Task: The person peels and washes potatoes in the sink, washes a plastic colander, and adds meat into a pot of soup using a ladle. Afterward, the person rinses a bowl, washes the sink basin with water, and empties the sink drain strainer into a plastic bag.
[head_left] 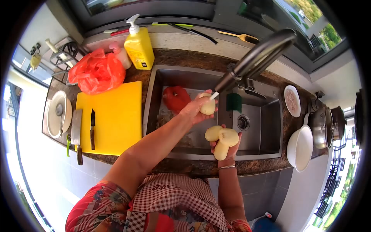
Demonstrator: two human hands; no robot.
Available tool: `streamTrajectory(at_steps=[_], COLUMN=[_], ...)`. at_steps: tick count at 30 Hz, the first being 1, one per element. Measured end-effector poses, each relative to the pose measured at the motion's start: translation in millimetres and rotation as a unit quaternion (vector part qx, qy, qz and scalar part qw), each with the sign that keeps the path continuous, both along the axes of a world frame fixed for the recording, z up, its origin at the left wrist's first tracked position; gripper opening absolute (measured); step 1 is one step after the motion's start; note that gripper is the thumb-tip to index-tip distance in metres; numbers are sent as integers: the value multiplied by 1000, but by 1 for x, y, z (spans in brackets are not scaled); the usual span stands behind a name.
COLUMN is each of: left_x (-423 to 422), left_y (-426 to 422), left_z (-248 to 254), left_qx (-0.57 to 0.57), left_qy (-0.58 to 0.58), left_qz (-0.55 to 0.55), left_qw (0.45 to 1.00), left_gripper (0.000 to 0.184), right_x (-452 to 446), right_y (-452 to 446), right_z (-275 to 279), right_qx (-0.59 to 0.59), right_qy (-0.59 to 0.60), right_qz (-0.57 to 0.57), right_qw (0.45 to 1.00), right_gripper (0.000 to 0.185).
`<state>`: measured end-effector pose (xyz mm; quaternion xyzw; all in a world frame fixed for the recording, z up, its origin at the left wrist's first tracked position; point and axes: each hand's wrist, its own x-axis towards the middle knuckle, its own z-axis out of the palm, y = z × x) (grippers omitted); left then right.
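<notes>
Under the faucet (232, 79), my left hand (195, 108) is closed around a peeled potato (208, 106), and a stream of water runs onto it. My right hand (232, 150), palm up near the sink's front edge, holds three peeled potatoes (228, 137) bunched together; its fingers are partly hidden beneath them. Both hands are over the double-bowl steel sink (185, 154). A red plastic bag (176, 98) lies in the left bowl beside my left hand, with brownish scraps around it.
A green scouring pad (234, 102) hangs by the sink divider. Left of the sink lie a yellow cutting board (116, 120), a small knife (92, 129) and a cleaver (76, 129). A yellow pump bottle (140, 48) stands behind. To the right are a white bowl (300, 149) and pots (320, 127).
</notes>
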<state>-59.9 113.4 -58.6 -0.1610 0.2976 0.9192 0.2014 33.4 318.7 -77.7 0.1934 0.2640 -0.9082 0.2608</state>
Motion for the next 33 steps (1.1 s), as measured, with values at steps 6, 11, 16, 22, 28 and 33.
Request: streamTrajectory(at_steps=[6,11,16,22,28,33], left_x=[-14,-10,-6,3,20,18], left_y=[-2,4,-3,7,8,1], left_z=[2,10,-1,11,5,15], left_qx=[-26,73,98,-13,-95,-225], left_qy=[-16,-84,-73,-159,44,81], left_qz=[-110,-19,-63,41,-6,-52], left_qw=[993,994,991,986,994,970], left_gripper=[32,34,37,34,41,42], right_x=[4,7,8,9,9,11], right_y=[11,9,8,3,1,-3], right_z=[-7,-3,0,4,3,10], right_qx=[-76,-80,-73,-51,-17,-2], right_qy=[-11,-1,-2,-3,6,10], right_qz=[-15,-23,-21,-12,-12,-15], right_qw=[997,997,997,999,1000,1000], right_gripper=[85,85,86,85,83,83])
